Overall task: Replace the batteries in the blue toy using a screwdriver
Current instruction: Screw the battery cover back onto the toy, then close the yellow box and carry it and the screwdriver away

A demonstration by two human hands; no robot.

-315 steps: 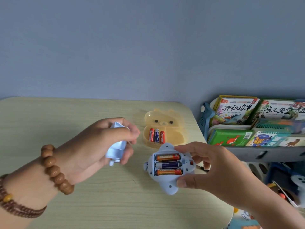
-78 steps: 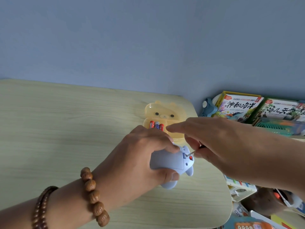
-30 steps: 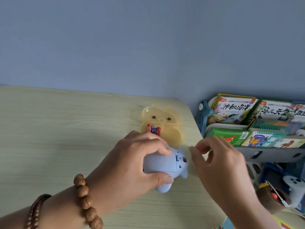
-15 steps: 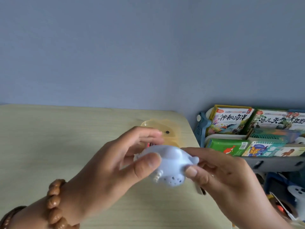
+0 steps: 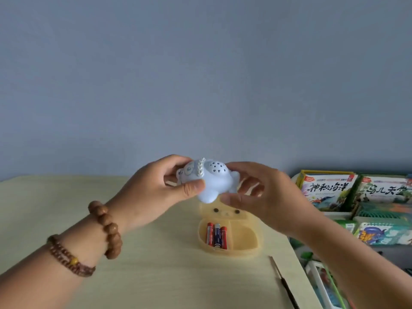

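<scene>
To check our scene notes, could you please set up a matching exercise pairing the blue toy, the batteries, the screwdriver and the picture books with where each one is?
Things
1. blue toy
2. batteries
3. screwdriver
4. picture books

Places
A. lying on the table, near its right edge
B. off the table, to its right
C. held up between the left hand and the right hand
D. side by side in the yellow bear-shaped tray

Pairs: 1-C; 2-D; 3-A; 4-B.
</scene>
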